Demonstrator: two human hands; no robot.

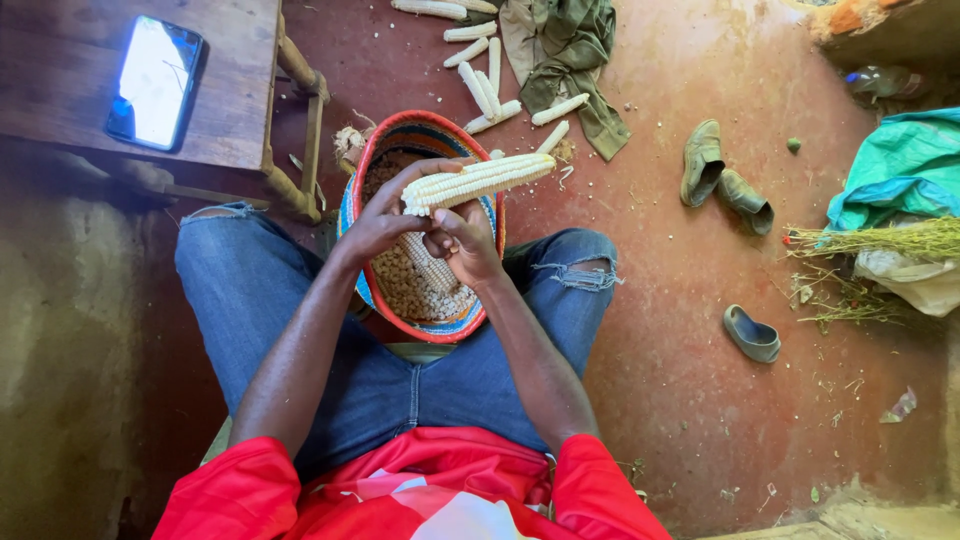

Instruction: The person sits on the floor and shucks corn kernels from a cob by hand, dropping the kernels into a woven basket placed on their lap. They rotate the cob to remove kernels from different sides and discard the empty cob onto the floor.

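Just above the middle of the frame, both hands hold one pale corn cob (pixel 480 181) over a woven basket (pixel 372 160) that sits between the knees. The left hand (pixel 383 217) curls its fingers over the near end of the cob, the thumb pressed along the rows of kernels. The right hand (pixel 468 240) closes under that same end, its fingers folded tight against the cob from below. The cob points toward the right of the frame, its far end free and reaching past the basket's red rim.

Inside the basket lies a heap of loose kernels (pixel 405 285), and a second cob (pixel 432 263) rests on them just under the hands. The basket's wall is banded in red, blue and orange.

Toward the top centre, several stripped cobs (pixel 480 90) lie scattered on the reddish floor (pixel 680 360), beside a crumpled green cloth (pixel 565 55). At upper left a phone (pixel 155 82) lies face up on a wooden stool (pixel 60 100). To the right, a pair of olive shoes (pixel 722 178) and a single grey shoe (pixel 751 334) sit well apart from the basket.
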